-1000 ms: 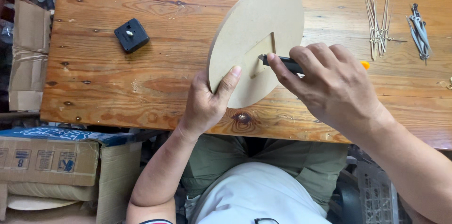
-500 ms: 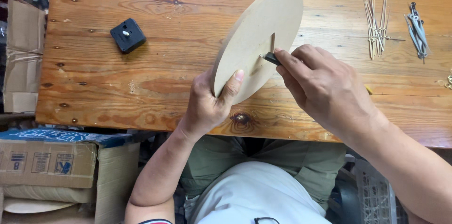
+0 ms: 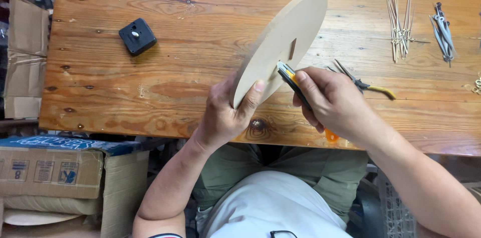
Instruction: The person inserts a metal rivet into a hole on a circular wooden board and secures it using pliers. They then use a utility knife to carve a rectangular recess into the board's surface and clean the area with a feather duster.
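A round wooden disc [image 3: 280, 43] is held tilted above the wooden bench [image 3: 190, 83], gripped at its lower edge by the left hand [image 3: 228, 113], whose thumb is pressed against the near face. A yellow and black utility knife [image 3: 290, 77] is clasped in the right hand [image 3: 333, 100], with its tip set against the disc's face just below a short narrow slot [image 3: 292, 48] that is already cut near the middle. The slot is judged to be partly worked, with trimming at its lower end seemingly in hand; how much is left cannot be told. On the bench, a small black square clock movement [image 3: 137, 36] lies well apart to the left, untouched. Thin wooden sticks [image 3: 399, 23] and grey metal pieces [image 3: 443, 30] are laid at the far right, and pliers with a yellow handle [image 3: 366, 85] rest just beyond the right hand.
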